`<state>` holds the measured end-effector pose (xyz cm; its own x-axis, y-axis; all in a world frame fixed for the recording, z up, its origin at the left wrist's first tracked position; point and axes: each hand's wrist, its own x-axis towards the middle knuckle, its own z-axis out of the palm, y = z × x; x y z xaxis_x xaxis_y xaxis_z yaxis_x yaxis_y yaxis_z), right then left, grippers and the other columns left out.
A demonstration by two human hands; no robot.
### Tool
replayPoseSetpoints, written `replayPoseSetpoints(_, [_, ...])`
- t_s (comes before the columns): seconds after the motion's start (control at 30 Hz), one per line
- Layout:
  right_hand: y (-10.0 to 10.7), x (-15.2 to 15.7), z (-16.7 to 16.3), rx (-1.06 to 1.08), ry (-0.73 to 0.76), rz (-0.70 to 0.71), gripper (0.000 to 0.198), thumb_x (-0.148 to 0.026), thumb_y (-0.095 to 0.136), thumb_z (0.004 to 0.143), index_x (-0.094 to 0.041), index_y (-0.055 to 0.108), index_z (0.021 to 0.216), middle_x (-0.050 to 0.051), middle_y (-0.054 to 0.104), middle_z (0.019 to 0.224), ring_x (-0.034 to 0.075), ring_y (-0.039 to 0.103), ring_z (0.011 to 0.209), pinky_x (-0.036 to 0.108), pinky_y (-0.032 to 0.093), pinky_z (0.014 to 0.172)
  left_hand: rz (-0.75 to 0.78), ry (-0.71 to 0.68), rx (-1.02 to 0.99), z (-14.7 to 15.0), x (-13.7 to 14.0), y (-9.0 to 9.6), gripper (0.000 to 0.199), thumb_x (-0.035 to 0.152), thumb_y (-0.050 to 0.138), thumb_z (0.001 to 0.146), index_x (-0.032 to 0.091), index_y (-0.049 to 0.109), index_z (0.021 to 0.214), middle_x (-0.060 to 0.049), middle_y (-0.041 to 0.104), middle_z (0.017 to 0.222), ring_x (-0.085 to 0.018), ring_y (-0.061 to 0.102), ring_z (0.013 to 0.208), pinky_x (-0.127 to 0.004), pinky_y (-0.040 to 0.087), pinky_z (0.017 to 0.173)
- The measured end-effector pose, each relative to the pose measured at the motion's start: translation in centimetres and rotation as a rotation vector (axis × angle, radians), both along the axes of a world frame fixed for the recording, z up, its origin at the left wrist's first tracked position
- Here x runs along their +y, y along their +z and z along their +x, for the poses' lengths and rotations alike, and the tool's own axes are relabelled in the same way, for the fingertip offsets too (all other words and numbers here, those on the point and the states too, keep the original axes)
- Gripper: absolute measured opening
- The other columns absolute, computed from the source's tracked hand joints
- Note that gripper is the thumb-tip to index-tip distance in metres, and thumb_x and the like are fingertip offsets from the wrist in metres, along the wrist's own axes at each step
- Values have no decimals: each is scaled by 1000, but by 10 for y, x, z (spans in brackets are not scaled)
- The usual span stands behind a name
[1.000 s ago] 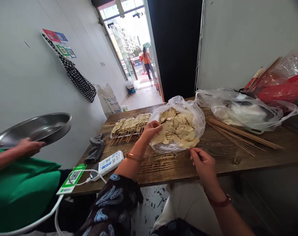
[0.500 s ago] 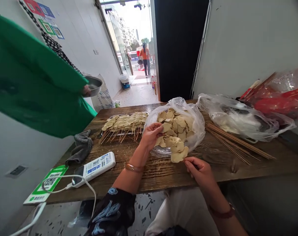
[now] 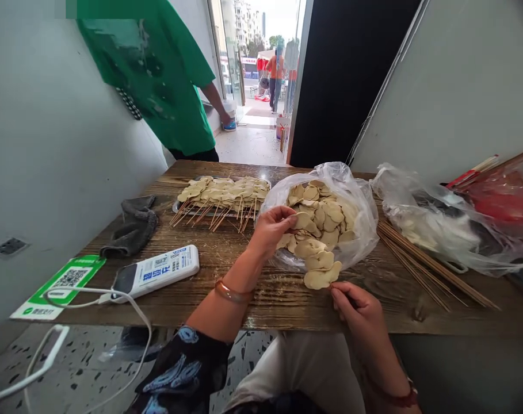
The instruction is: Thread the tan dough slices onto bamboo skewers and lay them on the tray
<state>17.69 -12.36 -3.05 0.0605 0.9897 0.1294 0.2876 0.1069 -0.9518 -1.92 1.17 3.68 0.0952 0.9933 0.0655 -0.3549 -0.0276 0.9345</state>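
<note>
My left hand [image 3: 270,231] pinches a thin, pale slice [image 3: 303,221] between thumb and fingers, over an open clear plastic bag [image 3: 365,236]. Many loose slices [image 3: 328,215] of the same kind, perhaps potato, fill the bag. My right hand [image 3: 359,310] is closed on the lower end of a skewer, mostly hidden by fingers and food. Several overlapping slices [image 3: 321,269] are threaded on it, in front of the bag. Left of the bag, a tray [image 3: 175,206] carries a pile of filled skewers [image 3: 226,192], their bare sticks pointing towards me.
Bare wooden skewers [image 3: 416,259] lie right of the bag, beside another plastic bag [image 3: 442,224]. A grey cloth [image 3: 134,227], a white power bank [image 3: 157,270] with a cable and a green QR card [image 3: 63,287] lie at left. A person in green [image 3: 170,86] stands beyond the table.
The person in green has moved away from the table's left side towards the doorway, and the metal bowl is out of sight. My view has shifted; both hands keep nearly the same pose.
</note>
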Motion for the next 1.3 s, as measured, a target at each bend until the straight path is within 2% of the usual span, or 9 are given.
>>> replayPoseSetpoints(0.43, [-2,5,-2,-80,-21,19,27,-41,58,86,-20,75,88,1,60,62,12,51,50,22,37,43,60,24,82,2,-3,3,26,31,80,61,14,66,75,1,61,67,-9,56,60,-23,49,62])
replayPoseSetpoints(0.67, [-5,7,-2,-86,-29,28,27,-40,57,87,-19,75,88,0,60,62,10,48,46,21,36,42,139,39,277,4,-3,2,20,30,77,64,16,68,75,1,62,68,-8,52,58,-19,38,53])
replayPoseSetpoints(0.83, [-4,7,-4,-78,-50,30,28,-40,57,88,-19,74,89,1,61,62,10,48,46,21,36,42,152,35,310,5,-4,0,19,29,75,65,16,67,75,0,63,69,-9,54,60,-20,39,54])
replayPoseSetpoints(1.0, [-1,6,-6,-99,-55,48,28,-39,56,88,-18,73,90,1,61,62,11,50,48,22,38,44,131,-5,256,7,-5,0,23,30,77,64,14,67,77,0,64,71,-10,57,63,-20,42,58])
replayPoseSetpoints(1.17, [0,4,-5,-116,-34,73,27,-38,54,89,-19,73,88,1,60,62,12,52,51,22,38,44,27,-24,68,7,-5,0,33,36,80,61,13,63,77,-1,63,69,-13,62,63,-27,52,65])
replayPoseSetpoints(1.3, [-3,2,-4,-106,-22,89,25,-37,56,89,-19,73,89,1,61,63,13,55,55,21,38,44,-63,-89,-61,6,-6,1,40,36,84,54,12,60,76,0,63,68,-14,64,61,-33,56,66])
